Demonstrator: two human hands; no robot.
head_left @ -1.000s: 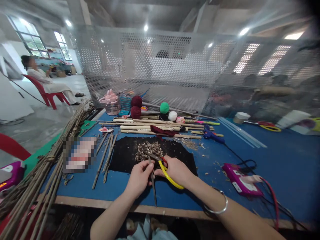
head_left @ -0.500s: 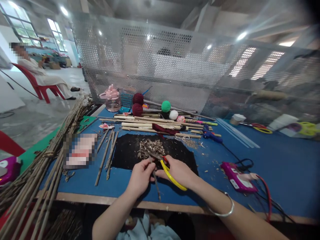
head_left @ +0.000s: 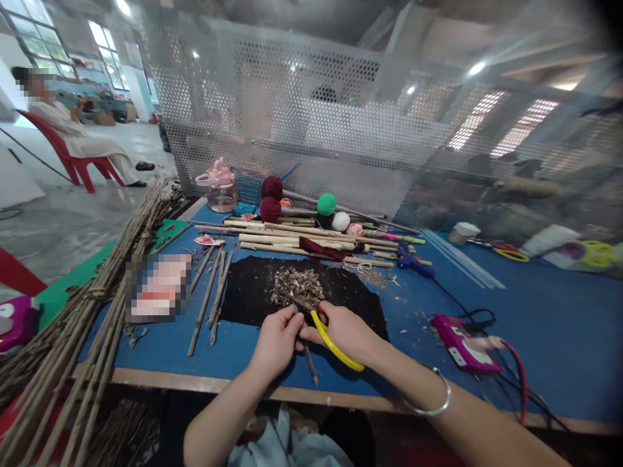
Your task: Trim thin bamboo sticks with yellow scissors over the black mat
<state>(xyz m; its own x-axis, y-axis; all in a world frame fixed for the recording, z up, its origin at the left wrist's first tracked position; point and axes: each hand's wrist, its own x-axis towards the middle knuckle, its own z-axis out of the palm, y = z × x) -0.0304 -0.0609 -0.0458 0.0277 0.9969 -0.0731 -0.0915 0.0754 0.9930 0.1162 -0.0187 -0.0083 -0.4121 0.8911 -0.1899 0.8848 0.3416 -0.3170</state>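
Head view: near the front edge of the desk (head_left: 555,311), the left hand (head_left: 277,342) pinches a thin stick (head_left: 310,363); the right hand (head_left: 348,332) grips yellow-handled shears (head_left: 335,350) at its upper end. Short pieces (head_left: 298,285) already heap on black cloth (head_left: 246,285); the lower length and the left-edge bundle (head_left: 111,285) look uncut.

Stick (head_left: 311,366) and yellow-handled cutters (head_left: 335,353) over a blue tabletop (head_left: 559,318)
Left grip (head_left: 278,340) pinches the stick; right grip (head_left: 349,334) holds the cutters.

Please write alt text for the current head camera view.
The right hand holds metal cutters with yellow and red handles beside a thin brown stick in the left hand, near brown woody chips piled on black cloth on a blue table.
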